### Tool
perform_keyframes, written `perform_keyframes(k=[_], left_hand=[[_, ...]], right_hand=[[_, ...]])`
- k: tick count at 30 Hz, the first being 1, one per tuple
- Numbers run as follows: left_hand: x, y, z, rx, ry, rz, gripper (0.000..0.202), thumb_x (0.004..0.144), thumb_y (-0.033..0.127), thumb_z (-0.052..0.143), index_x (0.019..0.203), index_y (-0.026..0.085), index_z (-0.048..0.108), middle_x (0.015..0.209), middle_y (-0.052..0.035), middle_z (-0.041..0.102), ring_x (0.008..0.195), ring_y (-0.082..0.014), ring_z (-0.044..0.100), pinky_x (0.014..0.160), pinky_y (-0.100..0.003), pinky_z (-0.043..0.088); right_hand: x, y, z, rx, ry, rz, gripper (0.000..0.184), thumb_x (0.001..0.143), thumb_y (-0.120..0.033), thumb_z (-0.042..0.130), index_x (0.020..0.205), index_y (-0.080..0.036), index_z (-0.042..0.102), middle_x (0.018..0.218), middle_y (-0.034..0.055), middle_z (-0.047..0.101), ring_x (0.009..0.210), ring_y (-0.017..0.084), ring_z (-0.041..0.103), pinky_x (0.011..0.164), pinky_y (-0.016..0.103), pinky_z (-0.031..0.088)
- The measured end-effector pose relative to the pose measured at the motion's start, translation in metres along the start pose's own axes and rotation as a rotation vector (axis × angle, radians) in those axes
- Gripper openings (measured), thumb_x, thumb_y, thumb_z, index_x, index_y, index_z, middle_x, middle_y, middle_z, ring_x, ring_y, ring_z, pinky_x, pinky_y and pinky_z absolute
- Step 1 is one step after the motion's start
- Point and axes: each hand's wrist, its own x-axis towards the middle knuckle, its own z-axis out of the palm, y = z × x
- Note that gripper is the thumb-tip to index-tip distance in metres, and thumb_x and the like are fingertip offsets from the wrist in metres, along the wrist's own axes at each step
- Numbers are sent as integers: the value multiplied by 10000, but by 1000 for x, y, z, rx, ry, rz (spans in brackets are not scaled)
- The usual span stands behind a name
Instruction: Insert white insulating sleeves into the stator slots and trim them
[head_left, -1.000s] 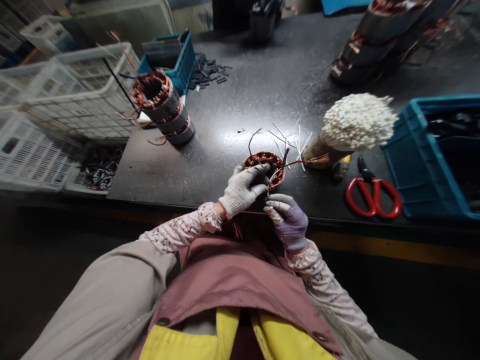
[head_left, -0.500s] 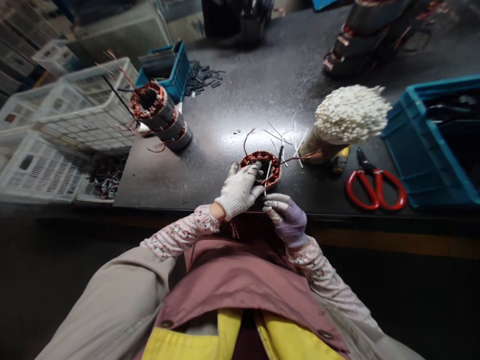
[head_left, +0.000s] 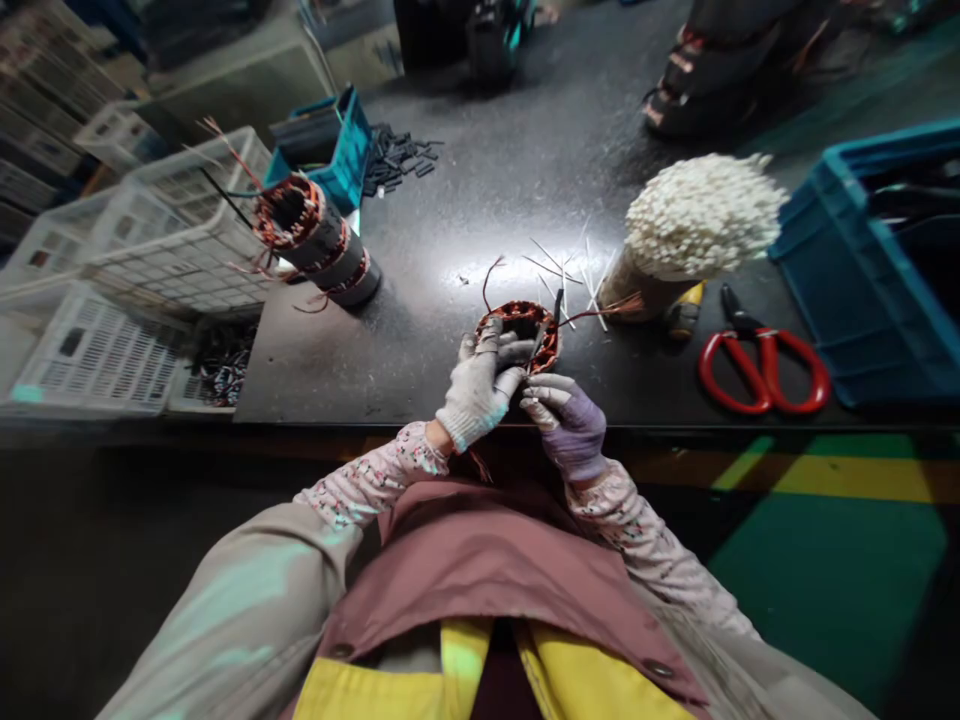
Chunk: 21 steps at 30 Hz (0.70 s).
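Observation:
A stator ring with copper windings (head_left: 556,350) stands at the table's near edge, a few wire leads sticking out of it. My left hand (head_left: 480,385), in a white glove with darkened fingertips, grips its near left side, fingers over the rim and thumb low. In a purple and white glove, my right hand (head_left: 571,420) pinches at the near rim, close to my left thumb. A thin strip (head_left: 538,342) rises from those fingertips across the stator's opening; its lower end is hidden. Several loose white strips (head_left: 566,290) lie just beyond the stator.
Right of the stator stand a thick bundle of white strips (head_left: 701,215), red-handled cutters (head_left: 763,365) and a blue bin (head_left: 847,290). To the left are a stack of wound stators (head_left: 341,265), white crates (head_left: 180,240), a small blue box (head_left: 349,145) and short black tubes (head_left: 401,155).
My left fingers have shifted on the stator's rim, and my right fingertips have moved slightly up and left, closer to it. The strip in the opening looks darker now. The view has shifted a little.

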Motion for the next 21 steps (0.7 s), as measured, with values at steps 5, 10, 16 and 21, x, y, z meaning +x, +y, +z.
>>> perform_keyframes(k=[5,10,16,21], left_hand=[[10,4,-6,32,-51,-33,591,864,292,613,1426,172,472,1310,-91,639,1311,-291,499,1175,-476,322],[11,-3,0,-58,53,57,339,882,270,631,1218,229,652,1082,-37,751,1121,-208,640,1194,-474,268],[6,-20,9,68,138,452,225,975,297,498,1013,267,718,1025,-9,768,1059,-160,690,1185,-480,212],[8,-25,12,99,224,578,281,997,325,440,1046,268,710,1019,-19,769,1049,-155,695,1146,-450,268]], right_hand=[[4,7,-9,-31,-124,-41,19,868,-248,664,872,-240,681,929,34,733,833,138,715,725,256,603],[7,3,-13,-21,-101,21,36,859,-266,675,855,-230,682,923,36,725,832,142,708,732,267,598],[19,-26,-18,-65,-89,51,27,842,-211,685,827,-226,670,839,10,692,744,115,672,674,231,560],[32,-22,-18,-227,-177,80,153,873,-319,641,765,-216,675,786,24,693,715,137,656,659,251,531]])
